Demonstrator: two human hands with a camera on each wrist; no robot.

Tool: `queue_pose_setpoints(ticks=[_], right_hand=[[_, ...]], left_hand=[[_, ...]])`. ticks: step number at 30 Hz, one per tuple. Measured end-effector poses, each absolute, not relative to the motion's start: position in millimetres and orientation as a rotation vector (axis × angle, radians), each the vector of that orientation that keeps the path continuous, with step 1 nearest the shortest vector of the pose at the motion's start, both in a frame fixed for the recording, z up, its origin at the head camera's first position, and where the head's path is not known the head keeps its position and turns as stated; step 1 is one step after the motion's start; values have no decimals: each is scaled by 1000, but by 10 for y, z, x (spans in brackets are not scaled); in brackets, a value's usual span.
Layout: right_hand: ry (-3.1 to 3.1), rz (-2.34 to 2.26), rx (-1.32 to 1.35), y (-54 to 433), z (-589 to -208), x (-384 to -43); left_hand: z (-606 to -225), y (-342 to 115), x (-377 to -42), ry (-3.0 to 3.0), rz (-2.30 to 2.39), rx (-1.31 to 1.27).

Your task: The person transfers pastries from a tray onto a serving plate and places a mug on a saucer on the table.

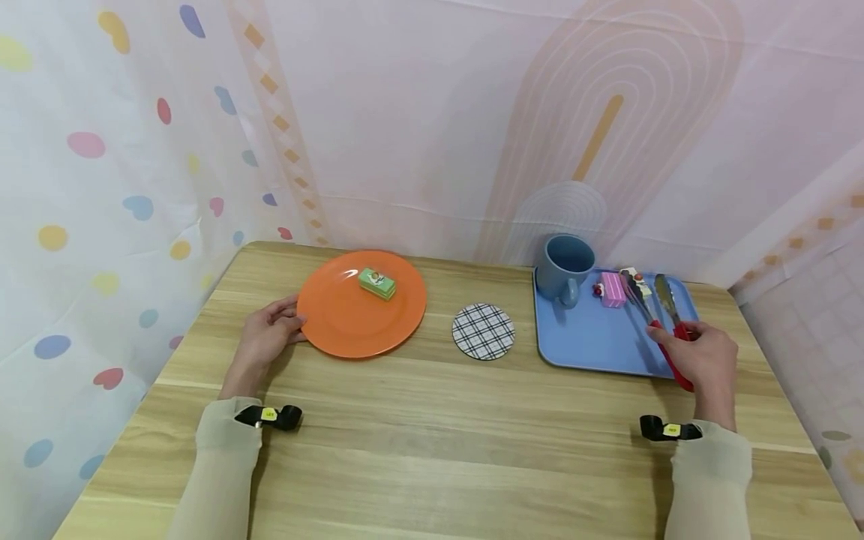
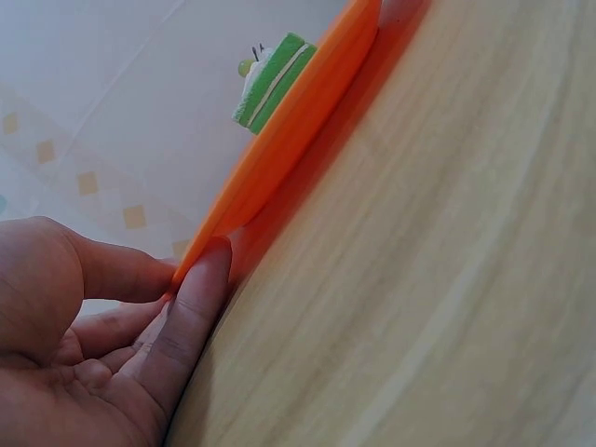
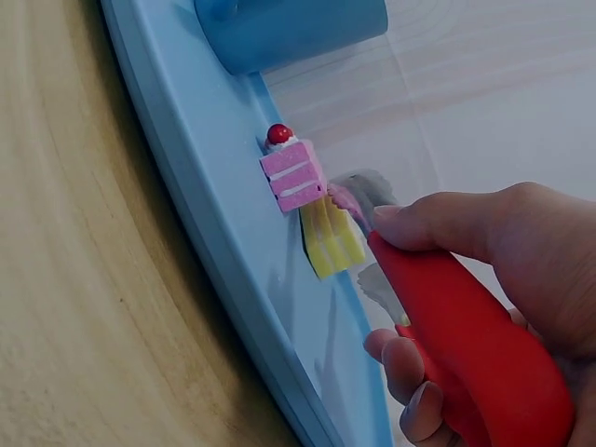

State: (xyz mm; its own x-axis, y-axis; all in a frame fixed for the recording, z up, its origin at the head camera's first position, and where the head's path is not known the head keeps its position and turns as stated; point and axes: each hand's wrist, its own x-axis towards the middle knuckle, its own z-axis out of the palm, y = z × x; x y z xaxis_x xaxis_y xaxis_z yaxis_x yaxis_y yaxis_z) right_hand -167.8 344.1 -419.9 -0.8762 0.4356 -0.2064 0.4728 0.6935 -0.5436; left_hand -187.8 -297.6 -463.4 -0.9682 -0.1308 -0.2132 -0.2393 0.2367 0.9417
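Observation:
My left hand (image 1: 265, 337) pinches the left rim of an orange plate (image 1: 331, 322), thumb above and fingers beneath. In the left wrist view the plate's edge shows close over the wooden table. A toy green cake slice (image 1: 376, 283) sits on the plate. On the right, my right hand (image 1: 709, 360) grips red-handled tongs (image 1: 664, 352) with metal ends. The tong ends stand spread over a blue tray (image 1: 587, 341), near a toy pink cake (image 3: 294, 175) with a cherry and a toy yellow cake slice (image 3: 331, 240) beside it.
A blue mug (image 1: 565, 270) stands at the tray's back left corner. Between plate and tray lies a round checked coaster (image 1: 483, 331) on the wooden table (image 1: 432, 450). A patterned curtain (image 1: 405, 135) hangs along the table's back edge.

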Motion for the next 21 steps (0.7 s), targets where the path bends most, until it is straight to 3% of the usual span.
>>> queue_pose_setpoints(ticks=[21], right_hand=[[2859,-906,742,3421,-4236,-1690]], left_hand=[[-4652,-2987,-1901,2381,1841,-394]])
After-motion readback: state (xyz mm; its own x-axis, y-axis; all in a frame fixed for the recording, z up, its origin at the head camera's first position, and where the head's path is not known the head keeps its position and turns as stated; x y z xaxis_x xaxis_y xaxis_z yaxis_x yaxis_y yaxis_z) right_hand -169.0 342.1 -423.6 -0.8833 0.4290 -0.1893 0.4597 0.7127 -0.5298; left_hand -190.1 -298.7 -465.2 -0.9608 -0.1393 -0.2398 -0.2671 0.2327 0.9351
